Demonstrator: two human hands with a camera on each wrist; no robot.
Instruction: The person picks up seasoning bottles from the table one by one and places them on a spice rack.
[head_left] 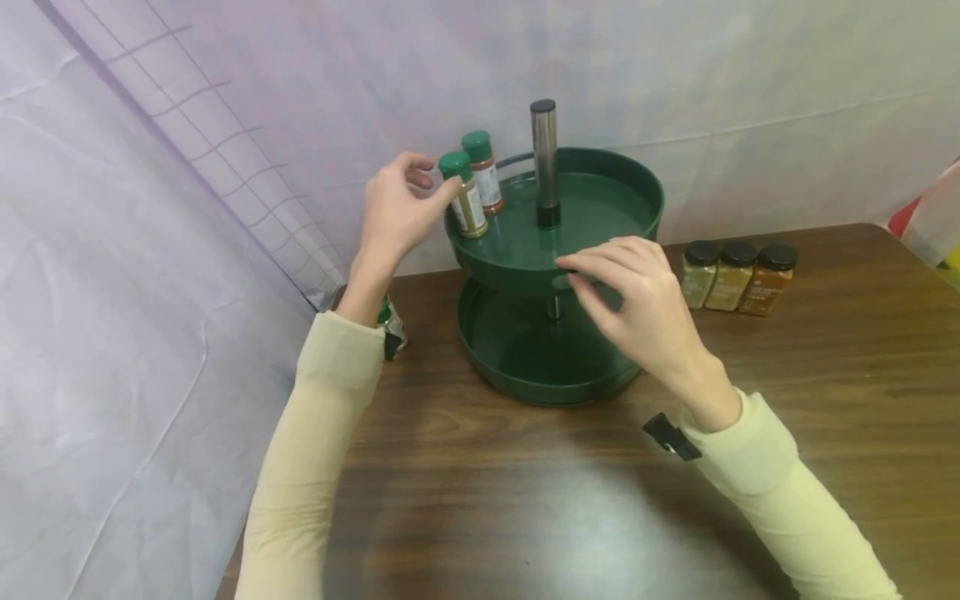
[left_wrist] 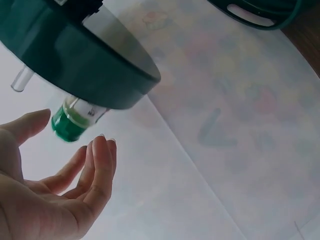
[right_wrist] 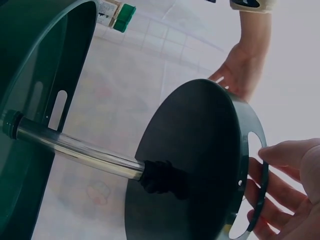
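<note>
A dark green two-tier tray stands on the table with a metal post through it. On its upper tier, two spice bottles with green caps stand upright at the left: one with tan contents in front, one with reddish contents behind. My left hand is at the front bottle, thumb and fingers spread around its green cap; gaps show on both sides in the left wrist view. At the front rim, my right hand pinches the upper tier beside its handle slot, thumb over the edge and fingers beneath.
Three spice jars with black lids stand in a row on the wooden table, right of the tray. Another green-capped bottle is partly hidden behind my left wrist. White sheeting hangs behind and at the left.
</note>
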